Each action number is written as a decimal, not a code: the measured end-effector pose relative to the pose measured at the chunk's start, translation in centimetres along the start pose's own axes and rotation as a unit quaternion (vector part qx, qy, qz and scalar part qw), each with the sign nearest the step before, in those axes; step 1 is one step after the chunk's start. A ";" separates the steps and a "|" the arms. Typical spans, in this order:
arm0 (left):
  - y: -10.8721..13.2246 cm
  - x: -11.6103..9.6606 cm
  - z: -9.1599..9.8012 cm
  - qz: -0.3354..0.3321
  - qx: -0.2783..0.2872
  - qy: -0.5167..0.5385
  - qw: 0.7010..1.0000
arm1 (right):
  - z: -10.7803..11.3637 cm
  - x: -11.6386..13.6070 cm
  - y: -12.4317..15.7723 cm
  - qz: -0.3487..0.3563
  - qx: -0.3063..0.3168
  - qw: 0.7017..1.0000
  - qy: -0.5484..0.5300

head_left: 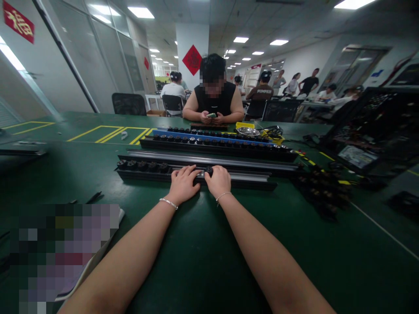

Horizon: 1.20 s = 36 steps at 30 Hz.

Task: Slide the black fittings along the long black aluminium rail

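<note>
A long black rail (242,182) lies across the green table in front of me, with several round black parts (142,166) lined up in its left end. My left hand (183,185) grips the rail's front wall just right of that row, fingers over the top and thumb at the front. My right hand (218,181) pinches a small black round part (208,170) at the rail, close to the left fingertips. Whether this part is seated in the channel, I cannot tell. A small silvery patch shows between the two hands.
Behind lies another long rail (212,159), then a rail filled with black parts (193,140). Dark loose parts (322,189) are heaped at the right, near an open black case (369,126). A blurred-out bag-like item (75,248) lies front left. A person (214,93) sits opposite, holding a phone.
</note>
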<state>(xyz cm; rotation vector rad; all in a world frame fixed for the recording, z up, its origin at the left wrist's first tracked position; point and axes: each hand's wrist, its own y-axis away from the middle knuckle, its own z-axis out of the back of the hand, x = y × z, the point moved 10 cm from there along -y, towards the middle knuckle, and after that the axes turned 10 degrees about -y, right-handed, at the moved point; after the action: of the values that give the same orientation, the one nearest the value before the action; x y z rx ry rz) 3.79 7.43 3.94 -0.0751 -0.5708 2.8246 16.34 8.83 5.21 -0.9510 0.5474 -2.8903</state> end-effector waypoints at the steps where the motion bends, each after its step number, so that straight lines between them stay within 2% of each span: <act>1: 0.0 0.0 0.0 0.000 -0.001 0.001 1.000 | 0.0 0.0 0.0 0.000 0.000 1.000 0.000; 36: 0.0 0.0 -0.2 -0.007 -0.008 -0.031 0.999 | 1.1 -1.5 0.0 -0.002 -0.027 0.999 0.019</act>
<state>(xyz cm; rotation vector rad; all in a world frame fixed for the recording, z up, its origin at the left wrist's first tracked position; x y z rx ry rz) 3.79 7.54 3.79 0.0120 -0.6060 2.8176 18.16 8.70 5.16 -0.9053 0.6300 -2.9165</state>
